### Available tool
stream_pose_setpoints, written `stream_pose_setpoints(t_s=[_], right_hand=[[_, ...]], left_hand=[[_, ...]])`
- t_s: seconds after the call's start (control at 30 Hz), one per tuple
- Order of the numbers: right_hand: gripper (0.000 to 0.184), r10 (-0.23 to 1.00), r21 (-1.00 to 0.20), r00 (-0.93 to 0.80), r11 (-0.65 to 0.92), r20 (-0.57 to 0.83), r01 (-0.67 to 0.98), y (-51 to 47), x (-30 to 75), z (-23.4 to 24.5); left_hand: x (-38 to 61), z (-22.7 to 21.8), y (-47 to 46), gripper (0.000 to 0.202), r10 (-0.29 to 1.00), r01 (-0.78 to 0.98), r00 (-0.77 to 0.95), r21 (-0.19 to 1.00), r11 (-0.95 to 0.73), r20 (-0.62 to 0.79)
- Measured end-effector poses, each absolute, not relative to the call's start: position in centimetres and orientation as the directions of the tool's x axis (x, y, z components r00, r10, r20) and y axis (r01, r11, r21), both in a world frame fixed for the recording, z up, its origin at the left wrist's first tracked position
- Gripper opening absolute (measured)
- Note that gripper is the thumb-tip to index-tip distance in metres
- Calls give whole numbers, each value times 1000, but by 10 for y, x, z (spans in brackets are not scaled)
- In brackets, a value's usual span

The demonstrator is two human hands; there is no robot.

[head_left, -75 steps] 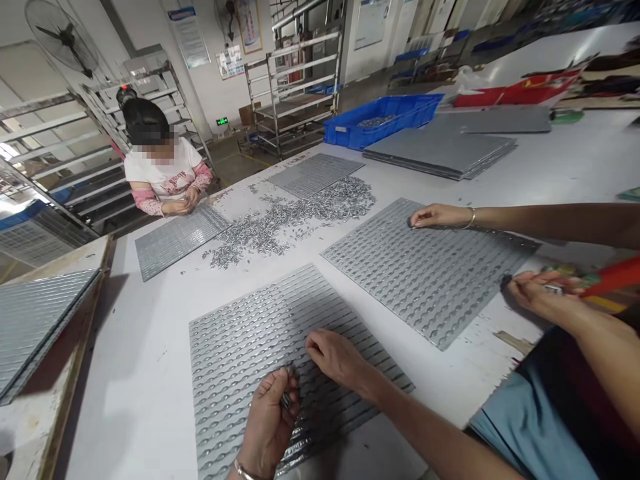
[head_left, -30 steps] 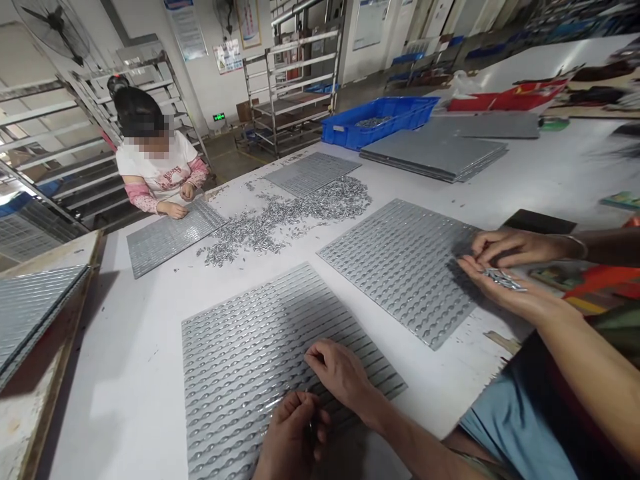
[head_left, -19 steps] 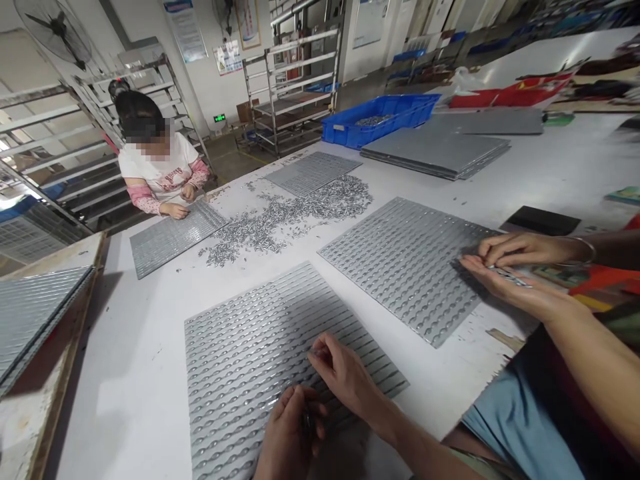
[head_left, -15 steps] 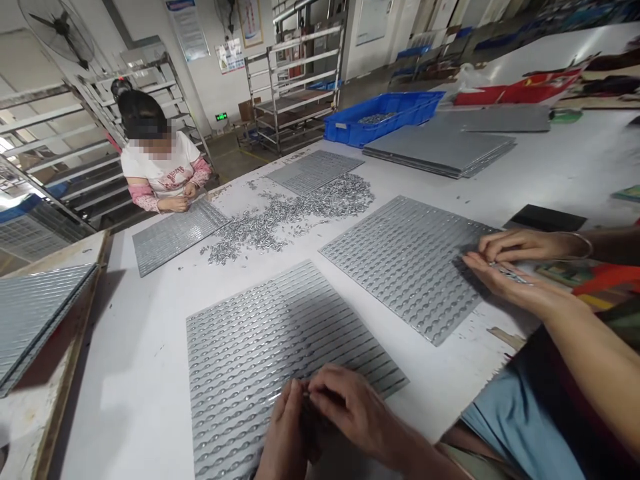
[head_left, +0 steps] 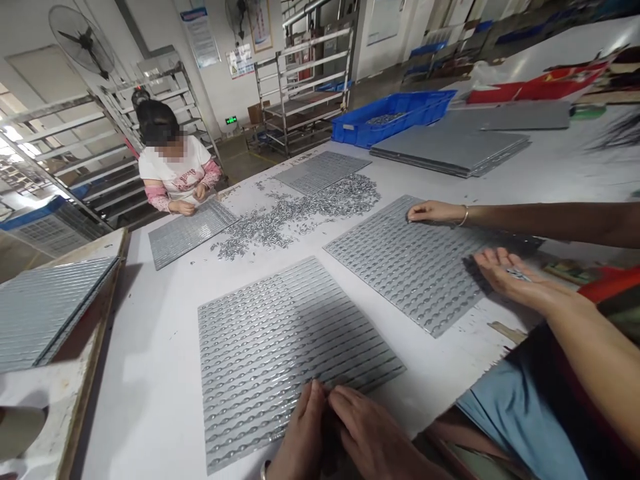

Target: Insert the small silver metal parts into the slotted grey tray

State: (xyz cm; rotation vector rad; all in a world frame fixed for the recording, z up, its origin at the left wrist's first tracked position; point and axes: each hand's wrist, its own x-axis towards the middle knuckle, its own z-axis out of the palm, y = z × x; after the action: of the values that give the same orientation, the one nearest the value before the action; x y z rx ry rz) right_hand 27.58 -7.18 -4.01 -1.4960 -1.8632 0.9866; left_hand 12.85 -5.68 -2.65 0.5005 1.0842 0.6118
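My left hand (head_left: 299, 433) and my right hand (head_left: 373, 437) are pressed together at the near edge of a grey moulded tray (head_left: 280, 333) with rows of small pockets. The left hand's fingers curl toward the right hand; what lies between them is hidden. The right hand's fingertips reach into the left hand's grip, closed in a pinch. A heap of small shiny metal pieces (head_left: 300, 210) lies on the white table (head_left: 150, 393) beyond the tray.
To my right a co-worker rests one hand (head_left: 434, 212) on a second grey tray (head_left: 415, 267) and holds metal pieces in the other open palm (head_left: 510, 277). Another person (head_left: 173, 170) sits at the far left with a tray. Stacked trays (head_left: 450, 147), a blue bin (head_left: 390, 117).
My hands have drawn back from the tray's lower rows to its near edge and come together. The co-worker's far hand has reached out onto the second tray.
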Motion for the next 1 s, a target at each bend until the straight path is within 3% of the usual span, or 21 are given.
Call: stream_pose_setpoints(t_s=[0.17,0.4,0.57,0.77,1.0], right_hand=[[18,983,-854,-177,52,-48,519,-71,281,-32],[18,992,-903,-130,59,3,426,-72,288,-23],[33,984,-935,-116,-89,-136,343,-62,290,-19],[26,997,-774,14,-65,-73,630,-9,289,-38],[25,987,-566,-1,-93,-163,819,23,275,-43]], left_hand=[[128,-21,-60,61,773,-99,366,804,586,-518],[123,-20,-57,55,777,-102,372,809,578,-508],[123,-34,-53,49,811,-133,342,830,542,-474],[116,-29,-44,42,721,-379,318,614,692,-615],[109,-32,-37,54,715,-294,344,653,698,-609]])
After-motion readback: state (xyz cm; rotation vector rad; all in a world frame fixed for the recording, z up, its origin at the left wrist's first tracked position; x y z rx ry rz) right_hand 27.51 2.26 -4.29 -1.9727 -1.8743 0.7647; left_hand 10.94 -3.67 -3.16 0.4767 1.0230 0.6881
